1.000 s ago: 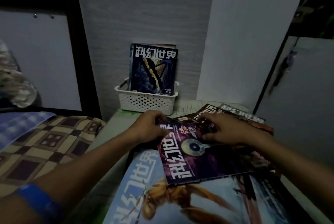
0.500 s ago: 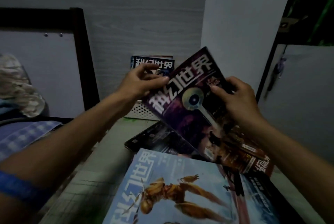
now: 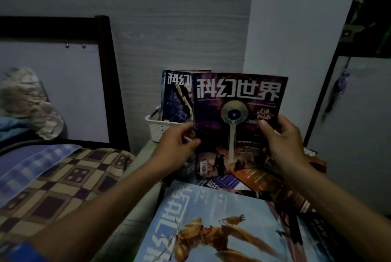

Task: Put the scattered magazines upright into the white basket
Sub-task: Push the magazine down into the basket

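I hold a purple magazine (image 3: pixel 234 126) upright in the air in front of the white basket (image 3: pixel 158 129). My left hand (image 3: pixel 177 145) grips its left edge and my right hand (image 3: pixel 283 141) grips its right edge. A dark blue magazine (image 3: pixel 177 97) stands upright in the basket, partly hidden behind the purple one. A light blue magazine (image 3: pixel 211 230) lies flat at the near edge. An orange-brown magazine (image 3: pixel 264 179) and other dark ones lie flat under my hands.
The basket stands on a pale green table (image 3: pixel 146 151) against a wood-grain wall panel (image 3: pixel 179 29). A bed with a checked cover (image 3: pixel 63 183) and dark headboard frame (image 3: pixel 114 80) borders the table on the left. A white wall (image 3: pixel 296 29) rises at the right.
Both hands lifted the purple magazine off the pile and turned it from tilted to upright, facing me, in front of the basket.
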A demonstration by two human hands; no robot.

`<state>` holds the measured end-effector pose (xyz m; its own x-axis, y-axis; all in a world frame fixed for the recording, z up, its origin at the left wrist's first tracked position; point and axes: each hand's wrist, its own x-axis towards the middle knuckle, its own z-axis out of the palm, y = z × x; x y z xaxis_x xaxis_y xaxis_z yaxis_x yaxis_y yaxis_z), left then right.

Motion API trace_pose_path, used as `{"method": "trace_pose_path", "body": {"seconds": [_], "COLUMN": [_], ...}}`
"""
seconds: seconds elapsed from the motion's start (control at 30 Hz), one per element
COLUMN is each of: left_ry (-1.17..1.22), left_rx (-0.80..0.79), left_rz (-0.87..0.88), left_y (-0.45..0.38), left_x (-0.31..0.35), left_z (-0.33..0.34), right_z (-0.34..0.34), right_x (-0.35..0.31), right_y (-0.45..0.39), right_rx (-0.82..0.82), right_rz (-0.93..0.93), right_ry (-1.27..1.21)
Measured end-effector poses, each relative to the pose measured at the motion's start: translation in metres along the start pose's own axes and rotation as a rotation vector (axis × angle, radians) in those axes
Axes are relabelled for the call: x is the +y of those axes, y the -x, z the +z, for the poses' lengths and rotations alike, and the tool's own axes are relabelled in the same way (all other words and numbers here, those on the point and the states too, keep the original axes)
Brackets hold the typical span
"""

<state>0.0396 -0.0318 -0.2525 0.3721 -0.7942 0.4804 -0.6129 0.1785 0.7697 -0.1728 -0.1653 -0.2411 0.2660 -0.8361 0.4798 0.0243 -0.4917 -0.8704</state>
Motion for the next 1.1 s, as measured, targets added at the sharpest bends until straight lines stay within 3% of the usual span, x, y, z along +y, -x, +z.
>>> {"method": "trace_pose_path", "body": {"seconds": [0.2, 0.33, 0.5, 0.63, 0.73, 0.87, 1.1], "left_ry": [-0.004, 0.044, 0.07, -0.219, -0.346, -0.429, -0.673], "left_rx": [0.081, 0.269, 0.485, 0.465, 0.457, 0.464, 0.322], "left_rz": [-0.018, -0.057, -0.127, -0.009, 0.004, -0.066, -0.267], "left_y": [0.01, -0.005, -0.07, -0.114, -0.134, -0.153, -0.155], "left_x": [-0.026, -0.029, -0.022, -0.028, -0.059, -0.109, -0.162], "left_z": [0.022, 0.012, -0.045, -0.079, -0.083, -0.075, -0.059], "right_z": [0.0, 0.032, 0.083, 0.117, 0.144, 0.169, 0.18], "right_x": [0.023, 0.015, -0.012, -0.019, 0.002, 0.043, 0.097], "right_y": [-0.002, -0.011, -0.059, -0.104, -0.13, -0.14, -0.153], "right_rx": [-0.069, 0.067, 0.06, 0.154, 0.171, 0.136, -0.036], "right_rz": [0.019, 0.005, -0.037, -0.163, -0.118, -0.073, 0.094], "right_ry": [0.18, 0.04, -0.076, -0.03, 0.034, 0.154, 0.355]}}
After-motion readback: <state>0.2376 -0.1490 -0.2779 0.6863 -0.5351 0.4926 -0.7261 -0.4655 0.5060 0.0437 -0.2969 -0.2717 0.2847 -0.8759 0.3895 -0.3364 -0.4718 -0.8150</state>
